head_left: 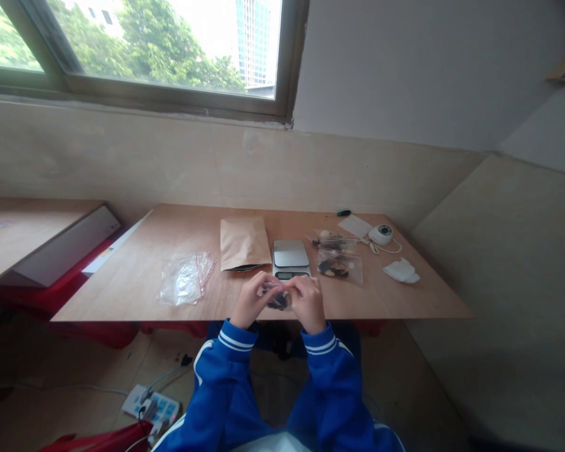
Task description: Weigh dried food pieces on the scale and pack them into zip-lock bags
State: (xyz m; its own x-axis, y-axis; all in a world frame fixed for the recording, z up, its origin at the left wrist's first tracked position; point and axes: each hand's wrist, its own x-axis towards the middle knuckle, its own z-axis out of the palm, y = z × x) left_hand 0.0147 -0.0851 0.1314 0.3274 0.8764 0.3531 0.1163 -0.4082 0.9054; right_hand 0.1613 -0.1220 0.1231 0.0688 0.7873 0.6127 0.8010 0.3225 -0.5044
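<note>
Between my two hands, at the front edge of the table, hangs a small clear zip bag (279, 301) with dark pieces inside. My left hand (254, 297) pinches its top edge on one side. The fingers of my right hand (307, 299) are closed on the same edge, close to the left fingertips. Just beyond the hands stands a kitchen scale (290, 254) with a bare metal plate and a small display. A brown paper pouch (245, 243) lies left of the scale, its dark mouth facing me. Two filled zip bags (339, 267) lie to the right.
Flat clear zip bags (182, 279) with red seal lines lie on the left of the table (122, 289). On the right are a white dome camera (380, 234) with its cable, a crumpled white tissue (402, 271), a white card (355, 226) and a green-and-black object (344, 213).
</note>
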